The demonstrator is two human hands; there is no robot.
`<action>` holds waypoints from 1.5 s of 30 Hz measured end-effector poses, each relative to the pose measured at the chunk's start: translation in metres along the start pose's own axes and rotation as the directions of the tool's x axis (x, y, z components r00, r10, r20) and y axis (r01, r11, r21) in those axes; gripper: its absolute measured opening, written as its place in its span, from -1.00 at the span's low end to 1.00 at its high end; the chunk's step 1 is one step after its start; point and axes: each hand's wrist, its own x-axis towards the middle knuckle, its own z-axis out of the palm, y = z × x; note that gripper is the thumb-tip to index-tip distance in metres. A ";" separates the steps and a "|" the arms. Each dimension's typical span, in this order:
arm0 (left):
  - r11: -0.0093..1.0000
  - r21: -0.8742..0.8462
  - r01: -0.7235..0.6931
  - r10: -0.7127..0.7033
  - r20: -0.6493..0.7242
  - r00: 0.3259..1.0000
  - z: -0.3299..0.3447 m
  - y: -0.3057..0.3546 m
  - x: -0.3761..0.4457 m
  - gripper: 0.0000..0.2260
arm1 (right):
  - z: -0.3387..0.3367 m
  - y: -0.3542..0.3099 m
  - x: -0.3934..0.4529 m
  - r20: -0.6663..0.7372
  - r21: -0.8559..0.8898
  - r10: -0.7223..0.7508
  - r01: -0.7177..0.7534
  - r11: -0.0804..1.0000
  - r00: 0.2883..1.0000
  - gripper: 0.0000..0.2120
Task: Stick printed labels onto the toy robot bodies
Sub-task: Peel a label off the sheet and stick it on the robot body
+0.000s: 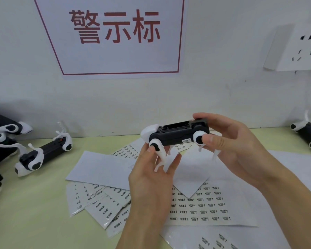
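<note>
Toy robot body, black plastic with white rounded head and white legs (176, 134), was held up off the pale yellow-green table (34, 212) between both hands. Right hand (230, 146) gripped the rear end, fingers curled over the top, thumb pressed on the white-and-black hip joint. Left hand (151, 169) supported the front end from below, thumb on the front joint, fingers loosely spread under the dangling legs, not closed tight.

Small white printed label (187, 140) already sat on the body's side, just beside the right thumb. Battery bay on top looked open.

Risks, as judgement:
- Right thumb lay close to the label; a slip across it could lift an edge or skew it before the glue took.
- Label edge looked near the joint; if it overlapped the seam, it might peel when the leg turns.
- Thin white legs hung free between the hands; squeezing could bend them.
- Left hold was light; the body could tip forward if the right hand let go first.

White label sheets with rows of black print (205, 205) lay scattered below both hands, some overlapping; a set-down body could snag one.

More black-and-white toy robots (43, 153) lay left of the left hand, another group (309, 132) right of the right hand; labelled and unlabelled could get mixed.
</note>
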 end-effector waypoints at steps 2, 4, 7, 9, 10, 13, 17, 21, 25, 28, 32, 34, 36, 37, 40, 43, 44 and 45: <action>1.000 -0.024 0.015 -0.015 -0.010 1.000 0.002 0.002 0.000 -0.84 | 0.001 -0.003 0.000 0.015 -0.058 -0.012 0.013 0.998 1.000 -0.50; 0.999 -0.046 0.026 -0.027 -0.025 0.999 0.002 0.003 0.000 -0.82 | 0.003 -0.006 0.000 0.024 -0.137 -0.016 0.019 0.990 1.000 -0.36; 0.998 -0.062 0.030 -0.033 -0.041 0.999 0.003 0.003 -0.001 -0.79 | 0.008 -0.012 0.000 0.016 -0.228 -0.029 0.032 0.973 0.999 -0.32; 0.997 -0.069 0.034 -0.038 -0.054 0.998 0.003 0.004 -0.001 -0.74 | 0.011 -0.015 0.000 0.008 -0.269 -0.041 0.042 0.962 0.999 -0.36; 0.997 -0.072 0.036 -0.040 -0.059 0.997 0.004 0.004 -0.001 -0.72 | 0.012 -0.016 0.000 0.002 -0.285 -0.044 0.043 0.958 0.999 -0.39; 0.996 -0.080 0.040 -0.045 -0.064 0.997 0.005 0.004 -0.001 -0.69 | 0.014 -0.017 -0.001 -0.006 -0.313 -0.047 0.043 0.949 0.999 -0.45; 0.995 -0.089 0.046 -0.052 -0.062 0.997 0.004 0.005 -0.002 -0.68 | 0.014 -0.017 -0.001 -0.006 -0.312 -0.043 0.038 0.949 0.999 -0.44; 0.998 -0.058 0.039 -0.043 -0.059 0.997 0.003 0.006 -0.002 -0.84 | 0.008 -0.014 0.000 -0.017 -0.305 -0.030 0.024 0.952 0.999 -0.37; 0.999 0.009 0.032 -0.032 -0.004 0.999 0.001 0.004 -0.001 -0.80 | -0.002 -0.007 0.001 -0.014 -0.128 0.028 -0.029 0.991 1.000 -0.60; 0.998 0.068 0.015 -0.016 0.019 1.000 0.000 0.002 0.000 -0.71 | -0.007 -0.001 0.002 -0.028 -0.001 0.097 -0.098 0.995 0.995 -0.57; 0.995 0.100 0.007 -0.006 -0.004 1.000 -0.002 0.002 0.003 -0.62 | -0.004 0.008 0.002 -0.016 0.157 0.193 -0.188 0.969 0.981 -0.56; 0.993 0.120 0.005 -0.006 0.002 1.000 -0.002 0.004 0.003 -0.61 | -0.004 0.012 0.001 -0.004 0.228 0.226 -0.219 0.949 0.974 -0.57; 0.988 0.156 -0.003 0.000 0.020 1.000 -0.001 0.005 0.003 -0.59 | -0.005 0.015 0.001 0.009 0.249 0.242 -0.237 0.939 0.970 -0.59; 0.985 0.173 -0.011 0.006 0.029 1.000 -0.001 0.005 0.002 -0.58 | -0.005 0.016 0.000 0.021 0.245 0.248 -0.245 0.938 0.969 -0.59; 0.982 0.190 -0.020 0.010 0.050 0.999 -0.001 0.005 0.002 -0.62 | -0.007 0.018 -0.001 0.042 0.217 0.259 -0.262 0.940 0.965 -0.54; 0.988 0.156 -0.019 0.011 0.056 0.998 0.000 0.004 0.001 -0.67 | -0.006 0.017 -0.001 0.054 0.205 0.255 -0.261 0.943 0.965 -0.52; 0.991 0.135 -0.020 0.013 0.051 0.999 0.000 0.004 0.001 -0.69 | -0.006 0.017 0.000 0.060 0.208 0.253 -0.260 0.943 0.966 -0.53; 0.993 0.113 -0.018 0.013 0.046 0.999 0.000 0.005 0.001 -0.70 | -0.006 0.017 0.000 0.066 0.213 0.252 -0.260 0.942 0.965 -0.53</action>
